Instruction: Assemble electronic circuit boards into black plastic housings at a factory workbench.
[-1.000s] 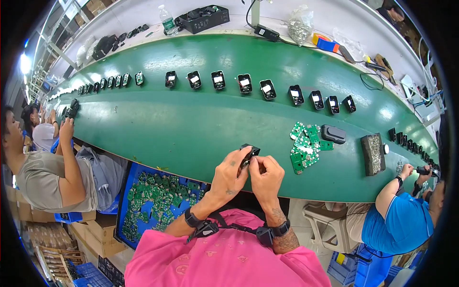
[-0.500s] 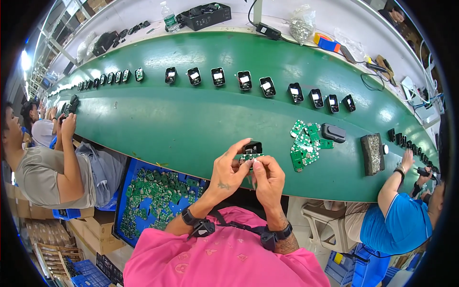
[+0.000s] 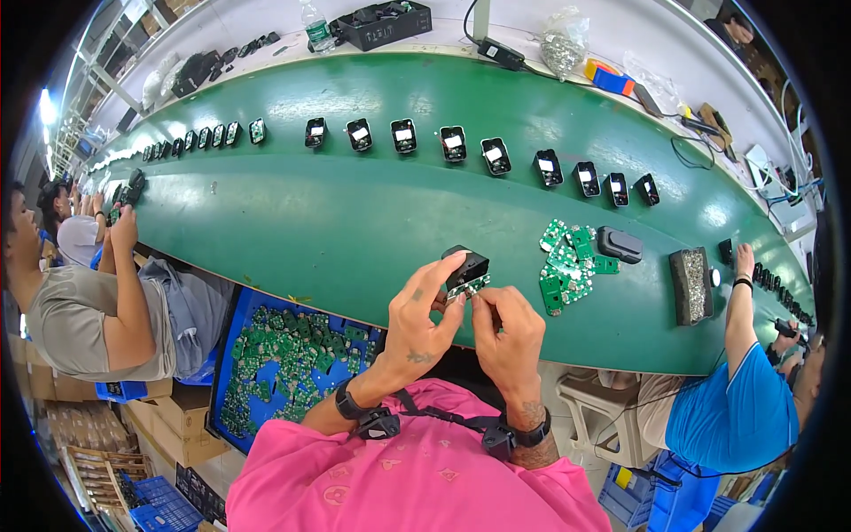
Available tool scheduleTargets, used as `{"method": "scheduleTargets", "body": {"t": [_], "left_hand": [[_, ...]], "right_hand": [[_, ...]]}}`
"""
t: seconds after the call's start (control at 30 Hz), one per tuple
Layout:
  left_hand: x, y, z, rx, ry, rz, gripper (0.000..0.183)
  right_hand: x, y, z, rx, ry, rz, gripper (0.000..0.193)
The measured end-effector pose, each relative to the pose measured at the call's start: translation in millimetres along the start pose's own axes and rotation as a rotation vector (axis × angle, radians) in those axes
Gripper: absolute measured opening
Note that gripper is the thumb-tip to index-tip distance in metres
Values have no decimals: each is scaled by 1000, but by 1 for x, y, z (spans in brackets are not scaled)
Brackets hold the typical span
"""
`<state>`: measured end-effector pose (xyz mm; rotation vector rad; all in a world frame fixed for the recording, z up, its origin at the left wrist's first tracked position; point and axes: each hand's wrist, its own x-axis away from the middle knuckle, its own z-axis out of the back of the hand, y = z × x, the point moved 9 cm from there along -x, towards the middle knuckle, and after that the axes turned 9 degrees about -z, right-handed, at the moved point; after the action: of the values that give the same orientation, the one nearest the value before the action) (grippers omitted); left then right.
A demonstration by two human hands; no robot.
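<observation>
Just over the table's near edge, my left hand (image 3: 417, 326) grips a small black plastic housing (image 3: 473, 263), tilted, between thumb and fingers. A green circuit board (image 3: 470, 288) shows at the housing's near end. Close beside it, my right hand (image 3: 511, 332) has its thumb and fingertips pinched together by the board's right side; whatever is in that pinch is too small to make out. To the right, a loose pile of green circuit boards (image 3: 567, 269) lies on the table, with a black oblong case (image 3: 620, 246) touching or close to it.
A row of black housings (image 3: 453, 144) stands across the green table (image 3: 292, 213). A blue bin (image 3: 222, 390) of circuit boards sits at lower left. A dark block with a speckled top (image 3: 691, 285) stands at right. Co-workers sit on both sides; one's hand (image 3: 745, 259) reaches toward housings.
The housing has tilted and turned in my left hand, showing more of its black side. My right hand has shifted slightly right. The right-hand co-worker's arm has reached farther over the table.
</observation>
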<state>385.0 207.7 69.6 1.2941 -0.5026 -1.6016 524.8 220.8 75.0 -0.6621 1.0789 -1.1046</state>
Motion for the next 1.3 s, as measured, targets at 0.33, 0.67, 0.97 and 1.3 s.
{"method": "scheduleTargets", "body": {"t": [0.33,0.67,0.97,1.3], "left_hand": [[-2,5,-4,-24,-49,-40,53],[-1,21,-10,-265,-112,-199,55],[14,-33,-25,382,-65,327,55],[13,-36,-43,613,-274,409,66]], "right_hand": [[-4,9,3,-46,-99,-62,4],[-3,5,7,-13,-82,-16,4],[7,57,15,-67,-82,-333,11],[13,38,22,-33,-68,-146,11]]}}
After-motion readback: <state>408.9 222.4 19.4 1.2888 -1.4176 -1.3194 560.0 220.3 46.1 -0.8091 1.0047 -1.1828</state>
